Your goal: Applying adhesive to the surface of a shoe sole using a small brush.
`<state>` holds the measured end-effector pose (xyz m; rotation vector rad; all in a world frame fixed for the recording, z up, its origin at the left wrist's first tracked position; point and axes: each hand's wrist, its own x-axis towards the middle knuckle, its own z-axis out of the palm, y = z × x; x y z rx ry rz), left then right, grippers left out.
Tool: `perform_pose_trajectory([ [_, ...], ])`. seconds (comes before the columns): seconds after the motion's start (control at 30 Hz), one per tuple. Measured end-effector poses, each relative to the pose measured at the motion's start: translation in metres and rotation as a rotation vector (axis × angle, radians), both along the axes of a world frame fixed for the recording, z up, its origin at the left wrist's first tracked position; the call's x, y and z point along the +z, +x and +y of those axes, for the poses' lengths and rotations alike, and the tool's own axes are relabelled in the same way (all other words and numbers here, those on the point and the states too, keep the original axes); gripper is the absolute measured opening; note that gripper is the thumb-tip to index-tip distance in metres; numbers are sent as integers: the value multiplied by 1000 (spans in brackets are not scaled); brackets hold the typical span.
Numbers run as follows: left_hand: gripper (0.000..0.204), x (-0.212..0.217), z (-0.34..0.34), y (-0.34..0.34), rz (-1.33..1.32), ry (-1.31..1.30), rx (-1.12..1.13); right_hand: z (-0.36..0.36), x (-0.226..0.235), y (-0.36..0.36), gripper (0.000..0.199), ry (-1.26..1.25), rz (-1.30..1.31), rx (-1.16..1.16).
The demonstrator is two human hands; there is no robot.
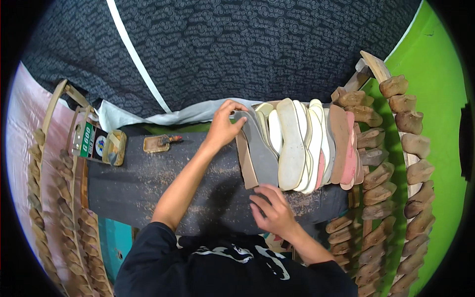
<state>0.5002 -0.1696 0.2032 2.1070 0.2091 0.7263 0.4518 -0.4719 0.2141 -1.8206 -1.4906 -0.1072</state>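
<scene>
The left forearm (189,178) is slanting upward and rightward from a bent elbow. The left hand (226,124) is lying farther from the torso, its thumb and index finger pointing rightward with a gap showing between them. The right forearm (310,245) is slanting upward and leftward, while the right hand (273,209) is holding its fingers loosely bent and spread, pointing leftward.

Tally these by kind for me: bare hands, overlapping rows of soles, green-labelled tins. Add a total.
Left hand and right hand: 2
Row of soles: 1
Green-labelled tin: 1
Total: 4
</scene>
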Motion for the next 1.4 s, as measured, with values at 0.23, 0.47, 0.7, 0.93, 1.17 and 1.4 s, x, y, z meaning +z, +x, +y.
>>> perform_pose_trajectory([
  [0.23,21,-3,12,-72,-146,-566,-207,36,-11,-7,37,130,41,-109],
  [0.47,23,-39,32,-193,-288,-830,-29,60,-18,-27,38,163,-18,-276],
  [0.7,23,-91,59,-310,-135,-1116,200,105,-63,-89,35,104,440,-312],
  [0.93,22,-139,102,-399,58,-1176,345,163,-140,-160,33,21,872,-324],
  [1.17,26,-174,155,-453,307,-913,417,212,-202,-208,37,-4,958,-559],
  [1.4,34,-205,180,-469,386,-764,311,226,-215,-224,47,16,905,-651],
])
